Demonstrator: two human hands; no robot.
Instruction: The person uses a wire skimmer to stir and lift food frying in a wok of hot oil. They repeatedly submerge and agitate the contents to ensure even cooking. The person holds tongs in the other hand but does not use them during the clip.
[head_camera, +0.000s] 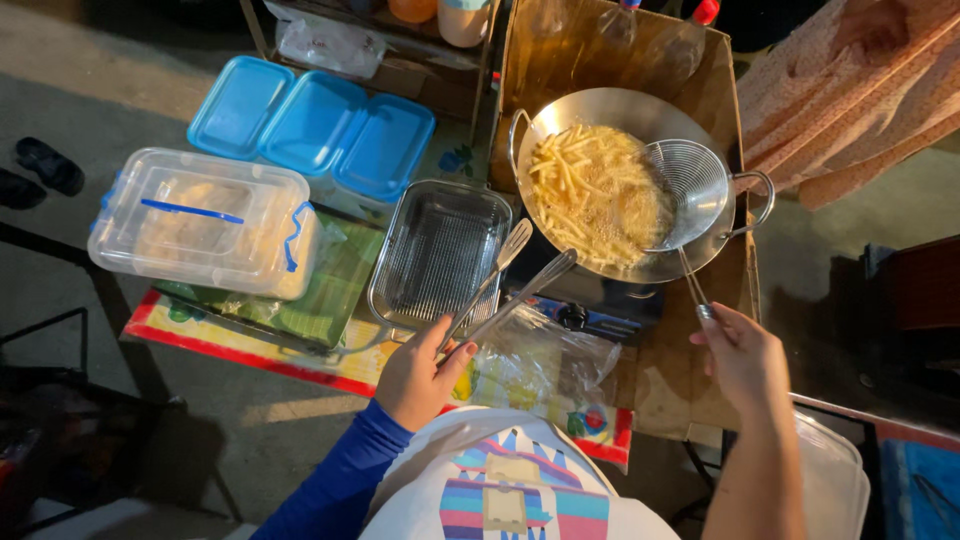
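In the upper middle of the frame one wok (560, 110) sits on one stove (590, 305), full of pale fries (590, 190) in bubbling oil. One wire skimmer (690, 190) lies in the wok's right side, its thin handle running down to the right hand (745, 355). That hand, at lower right, is closed around the handle's end, fingers curled, forearm coming up from the bottom edge.

At lower centre the left hand (420, 375), in a blue sleeve (335, 480), grips one pair of metal tongs (505, 280). The tongs' two arms are spread a little and point up and right, their tips above the gap between the stove and one wire basket (435, 255), which rests just left of the stove. The thumb lies across the tongs' near end.

In the upper left, three blue lids (310, 120) lie side by side, touching. Below them stands one clear lidded box (205, 220) with blue clasps. Under the box and basket lies one patterned mat (250, 345) with a red border. One clear plastic bag (545, 365) lies just right of the left hand. Two bottles (665, 45) stand behind the wok at the top edge. Two dark sandals (40, 170) lie at the far left.
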